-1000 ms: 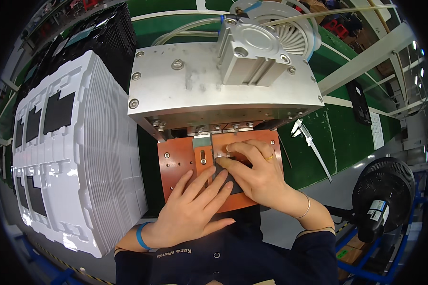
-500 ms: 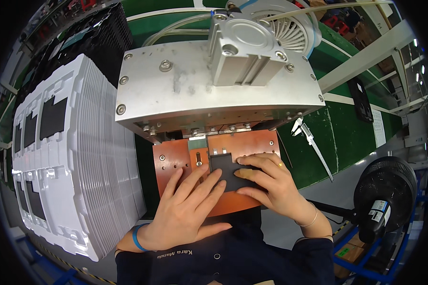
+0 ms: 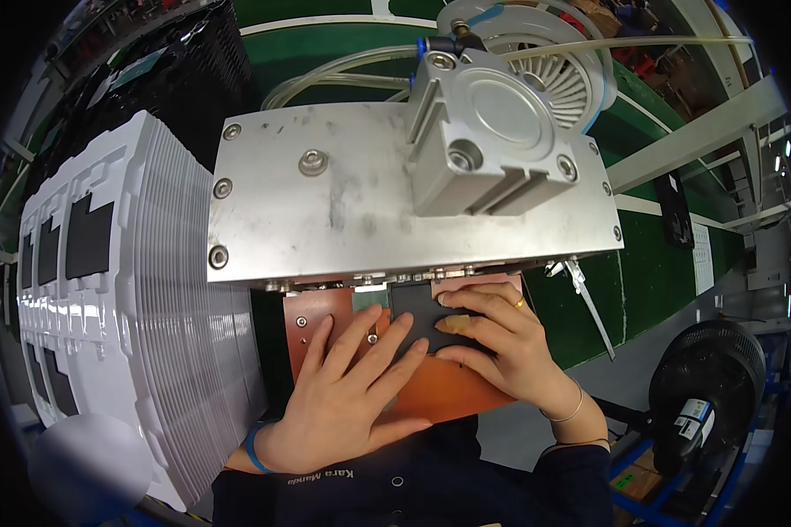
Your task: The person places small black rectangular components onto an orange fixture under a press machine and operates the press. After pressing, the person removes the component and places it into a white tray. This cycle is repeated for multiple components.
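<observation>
A flat black battery cell (image 3: 413, 307) lies on the orange fixture plate (image 3: 448, 382), its far end reaching the front edge of the silver press block (image 3: 369, 202). My left hand (image 3: 343, 386) is spread, with fingertips on the plate and against the cell's left and near part. Bent fingers of my right hand (image 3: 505, 338) press on the cell's right side, the thumb lower down near its edge. The block hides the cell's far end. A blue band circles my left wrist; a thin bangle circles the right.
Stacked white trays (image 3: 88, 342) holding black pieces stand at left, with black crates (image 3: 167, 79) behind. A pneumatic cylinder (image 3: 501, 132) tops the block. A caliper (image 3: 593, 307) lies on the green bench at right. A black fan (image 3: 707, 378) stands lower right. A white fan (image 3: 545, 75) sits behind.
The press block fills more of the view and hangs lower in it. Hands and cell sit farther forward on the plate, and the cell's two silver tabs are hidden. A blurred pale round shape appears lower left.
</observation>
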`<state>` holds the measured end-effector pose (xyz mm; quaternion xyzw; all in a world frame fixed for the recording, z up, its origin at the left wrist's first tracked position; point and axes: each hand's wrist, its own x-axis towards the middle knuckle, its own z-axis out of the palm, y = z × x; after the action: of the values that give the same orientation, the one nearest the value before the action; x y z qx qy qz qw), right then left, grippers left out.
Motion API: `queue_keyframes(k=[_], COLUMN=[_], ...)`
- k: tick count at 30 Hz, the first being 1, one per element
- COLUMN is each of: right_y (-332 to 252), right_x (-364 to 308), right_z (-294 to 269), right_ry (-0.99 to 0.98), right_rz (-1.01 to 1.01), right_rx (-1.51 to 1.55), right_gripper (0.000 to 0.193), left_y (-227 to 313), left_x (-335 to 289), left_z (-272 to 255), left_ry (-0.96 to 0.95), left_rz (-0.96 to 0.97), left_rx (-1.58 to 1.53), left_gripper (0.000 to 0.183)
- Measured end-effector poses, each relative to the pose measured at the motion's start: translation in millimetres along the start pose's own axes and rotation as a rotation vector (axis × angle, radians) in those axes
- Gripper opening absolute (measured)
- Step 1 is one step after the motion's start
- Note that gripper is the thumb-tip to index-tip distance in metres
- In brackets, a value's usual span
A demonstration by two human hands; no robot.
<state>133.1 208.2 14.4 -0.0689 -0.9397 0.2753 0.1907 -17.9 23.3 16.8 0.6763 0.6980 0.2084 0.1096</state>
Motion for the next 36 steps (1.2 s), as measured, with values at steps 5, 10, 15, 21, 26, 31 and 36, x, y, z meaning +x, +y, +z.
queue_keyframes(k=[5, 10, 15, 21, 26, 31, 36], right_y=[1, -1, -1, -1, -1, -1, -6], right_x=[0, 3, 2, 0, 2, 5, 12], right_z=[0, -3, -3, -3, -2, -5, -15], right_ry=[-0.008, -0.022, -0.037, -0.043, -0.023, -0.097, -0.177], right_rz=[-0.008, 0.005, 0.026, 0.057, 0.026, 0.046, 0.071], right_rx=[-0.015, -0.018, -0.035, -0.031, -0.017, 0.046, 0.055], right_gripper=[0.031, 0.030, 0.029, 0.027, 0.028, 0.025, 0.027], left_y=[-1, -1, -1, -1, -1, -2, -3], left_x=[0, -1, -2, -2, -4, -2, -4], left_z=[0, 1, 2, 2, 3, 1, 0], left_ry=[-0.025, -0.076, -0.074, -0.081, -0.072, -0.052, 0.037], left_rz=[-0.007, -0.020, -0.028, -0.024, -0.028, -0.010, 0.046], left_rx=[-0.024, -0.044, -0.036, -0.027, -0.045, -0.036, -0.120], left_gripper=[0.069, 0.074, 0.074, 0.073, 0.072, 0.070, 0.068])
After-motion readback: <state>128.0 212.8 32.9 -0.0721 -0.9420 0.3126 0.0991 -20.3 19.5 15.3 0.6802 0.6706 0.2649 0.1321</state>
